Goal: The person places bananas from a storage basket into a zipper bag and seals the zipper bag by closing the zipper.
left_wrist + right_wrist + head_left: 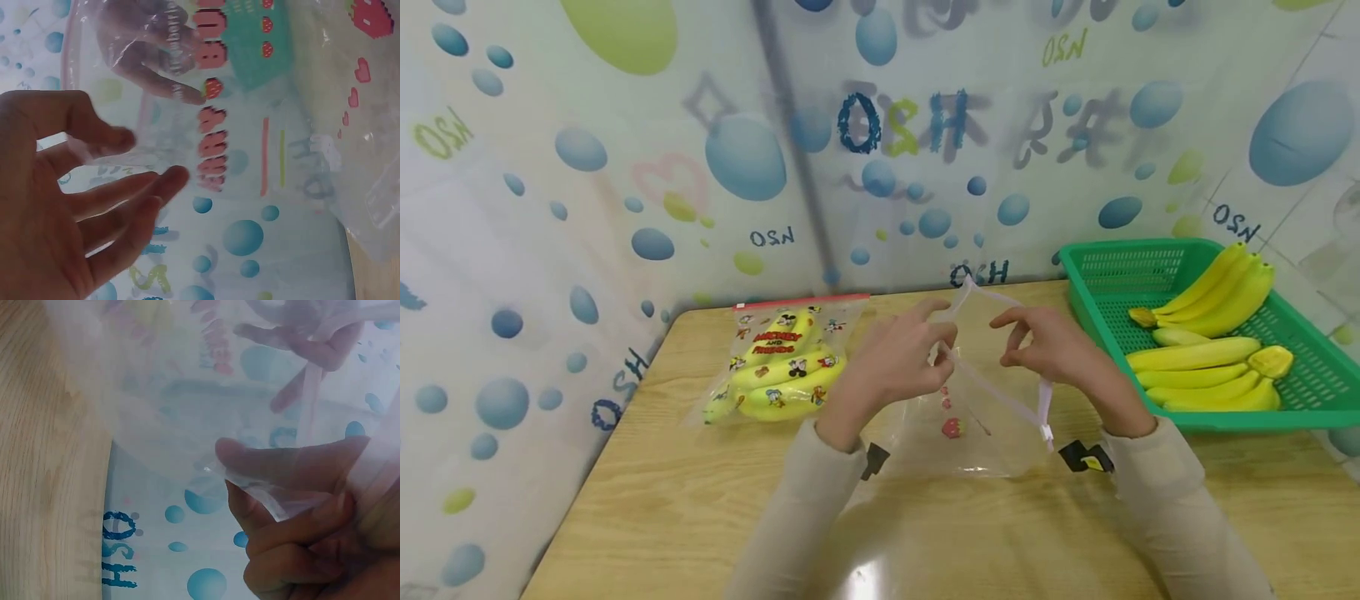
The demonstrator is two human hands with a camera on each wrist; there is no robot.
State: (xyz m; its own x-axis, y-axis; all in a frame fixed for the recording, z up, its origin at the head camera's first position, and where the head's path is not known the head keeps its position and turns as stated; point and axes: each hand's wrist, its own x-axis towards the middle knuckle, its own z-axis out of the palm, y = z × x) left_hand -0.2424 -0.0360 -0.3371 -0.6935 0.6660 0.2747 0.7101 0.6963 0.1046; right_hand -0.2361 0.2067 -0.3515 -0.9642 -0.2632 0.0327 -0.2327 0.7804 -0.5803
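Observation:
A clear zip bag [977,450] with a pale slider strip and strawberry print stands up from the table, its mouth spread apart. At the left side of the mouth, my left hand [910,354] holds the rim with thumb and fingers curled about it. Pink lettering shows on the film beside the left hand [69,187] in the left wrist view. Opposite, my right hand [1048,346] pinches the other side; in the right wrist view the thumb of the right hand [294,525] shows through the film, with the index finger outside. Nothing is visible inside the bag.
A red-topped zip bag [778,362] printed with cartoon characters lies at the left with yellow bananas in it. On the right, a green basket [1097,350] holds bunches of bananas [1213,379]. A patterned curtain [865,217] hangs behind the wooden table [700,517].

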